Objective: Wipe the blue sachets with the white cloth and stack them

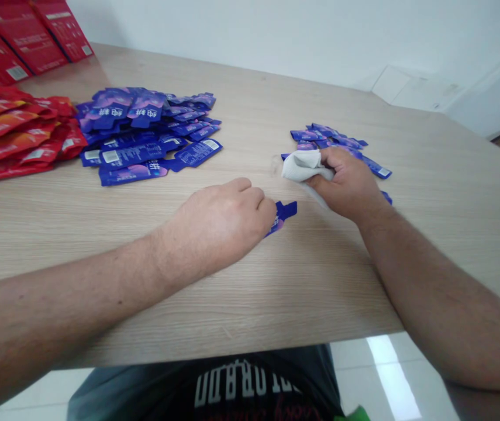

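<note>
My left hand [226,219] rests on the wooden table [276,280] with its fingers curled over a single purple-blue sachet [285,211], of which only the end sticks out. My right hand [348,184] is closed around a crumpled white cloth [301,165], held just above the table. Right behind that hand lies a small heap of the same purple-blue sachets [335,141]. A large pile of purple-blue sachets [144,131] lies at the far left of the table, well away from both hands.
Red sachets [13,137] are heaped at the left edge, with red boxes [21,38] behind them. The table's near edge runs above my lap. White wall behind; a pale floor shows at the far right.
</note>
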A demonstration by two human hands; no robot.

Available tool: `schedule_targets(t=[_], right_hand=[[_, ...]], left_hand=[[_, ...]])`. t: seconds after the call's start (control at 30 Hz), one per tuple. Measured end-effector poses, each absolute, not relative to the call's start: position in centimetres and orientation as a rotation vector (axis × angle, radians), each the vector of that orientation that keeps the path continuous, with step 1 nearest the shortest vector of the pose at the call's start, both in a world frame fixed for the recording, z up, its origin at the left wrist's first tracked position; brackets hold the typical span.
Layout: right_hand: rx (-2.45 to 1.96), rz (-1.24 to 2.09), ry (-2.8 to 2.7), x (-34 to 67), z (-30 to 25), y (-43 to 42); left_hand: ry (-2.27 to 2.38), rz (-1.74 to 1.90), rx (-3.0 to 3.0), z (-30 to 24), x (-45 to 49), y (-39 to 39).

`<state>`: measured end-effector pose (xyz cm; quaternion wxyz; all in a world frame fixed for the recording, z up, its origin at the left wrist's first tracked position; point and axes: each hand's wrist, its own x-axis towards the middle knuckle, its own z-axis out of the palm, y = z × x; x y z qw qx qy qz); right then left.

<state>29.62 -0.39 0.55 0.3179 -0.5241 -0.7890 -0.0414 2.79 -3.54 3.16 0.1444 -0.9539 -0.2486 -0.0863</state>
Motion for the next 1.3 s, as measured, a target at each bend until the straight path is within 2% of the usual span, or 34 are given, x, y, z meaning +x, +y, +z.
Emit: schedule_targets(t=[0.2,0.43,0.67,0.8,1.0,1.3], right_hand=[[-1.38,-0.099,-2.097,29.6,0.4,-0.4],[-1.372,-0.077,-2.098,29.5,0.3,-0.4],[-1.373,-0.088,-2.119,29.3,0.2,-0.6],[-1.377,-0.074,-2.137,29.1,0.3,-0.9],[-1.336,-0.02,-2.179,28.7,0.4,-1.1],[-1.266,0.029,-2.296,28.7,0.7,-1.3]], left_hand=[[-0.805,-0.256,-2.62,3.6,2.3,-2.5],[-0.717,-0.155,-2.907,2.1,3.3,-3.5],[-1.297,-0.002,-2.855,1.4,2.0,0.1],[-1.438,0.168,-2.888,1.0,1.8,0.6],[-1.461,0.245,-3.111,0.9,2.3,1.2],[-1.406,0.164,-3.316,1.1,1.5,2.5]])
